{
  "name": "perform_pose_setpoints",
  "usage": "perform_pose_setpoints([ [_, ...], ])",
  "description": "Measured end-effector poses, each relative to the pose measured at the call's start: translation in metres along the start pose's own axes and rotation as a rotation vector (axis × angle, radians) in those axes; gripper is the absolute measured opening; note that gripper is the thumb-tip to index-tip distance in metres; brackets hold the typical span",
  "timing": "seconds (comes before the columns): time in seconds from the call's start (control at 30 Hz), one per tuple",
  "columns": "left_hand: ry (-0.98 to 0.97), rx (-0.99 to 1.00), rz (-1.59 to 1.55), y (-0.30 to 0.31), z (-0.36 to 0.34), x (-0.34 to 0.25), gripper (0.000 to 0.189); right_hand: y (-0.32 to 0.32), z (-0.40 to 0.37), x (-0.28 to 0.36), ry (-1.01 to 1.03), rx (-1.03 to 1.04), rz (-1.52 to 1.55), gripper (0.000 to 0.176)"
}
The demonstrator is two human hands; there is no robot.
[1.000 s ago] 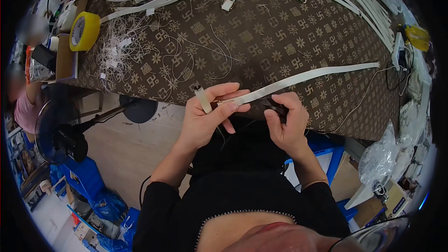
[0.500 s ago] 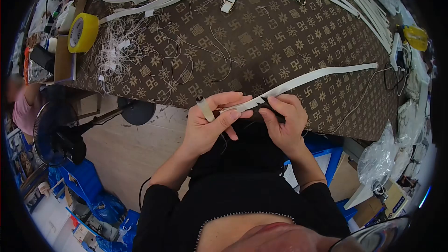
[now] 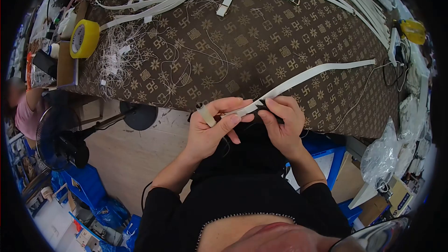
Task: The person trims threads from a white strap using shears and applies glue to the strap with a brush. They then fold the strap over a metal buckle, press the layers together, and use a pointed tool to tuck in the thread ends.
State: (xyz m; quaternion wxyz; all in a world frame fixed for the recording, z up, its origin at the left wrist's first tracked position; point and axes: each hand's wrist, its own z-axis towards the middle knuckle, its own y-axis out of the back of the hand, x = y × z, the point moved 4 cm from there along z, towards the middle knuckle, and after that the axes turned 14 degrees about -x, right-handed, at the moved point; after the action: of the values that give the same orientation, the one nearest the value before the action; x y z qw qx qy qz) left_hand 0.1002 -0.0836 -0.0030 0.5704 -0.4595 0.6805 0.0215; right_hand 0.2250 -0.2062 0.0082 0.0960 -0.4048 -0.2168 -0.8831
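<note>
A narrow white belt (image 3: pixel 301 77) runs from my hands out over the table to the right. My left hand (image 3: pixel 212 123) pinches its near end between thumb and fingers. Tucked in that same hand is a pale translucent lighter-like cylinder (image 3: pixel 206 115). My right hand (image 3: pixel 285 121) is closed on small black thread snips (image 3: pixel 261 104), mostly covered by the fingers. Their dark pointed tips lie against the belt, close to the left fingertips. Whether they are cutting a thread is too small to tell.
More white belts (image 3: pixel 158 5) with metal buckles (image 3: pixel 222 9) lie along the table's far side. Loose white thread (image 3: pixel 121 51) is heaped at left, near yellow tape (image 3: pixel 84 38). A black fan (image 3: pixel 60 137) stands left, close to another person's pink sleeve (image 3: pixel 27 116). Plastic bags (image 3: pixel 380 154) hang right.
Both hands keep their hold on the belt and the snips, with slight finger shifts. The lighter-like cylinder has tilted a little in my left hand. The view has shifted slightly.
</note>
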Motion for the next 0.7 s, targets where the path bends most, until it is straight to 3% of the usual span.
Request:
perform_pose_setpoints([
  [0.7, -0.038, -0.036, 0.003, -0.0051, -0.0025, 0.0038, 0.029, 0.0033, 0.0010, 0.0016, 0.070, -0.048, -0.039, 0.026],
])
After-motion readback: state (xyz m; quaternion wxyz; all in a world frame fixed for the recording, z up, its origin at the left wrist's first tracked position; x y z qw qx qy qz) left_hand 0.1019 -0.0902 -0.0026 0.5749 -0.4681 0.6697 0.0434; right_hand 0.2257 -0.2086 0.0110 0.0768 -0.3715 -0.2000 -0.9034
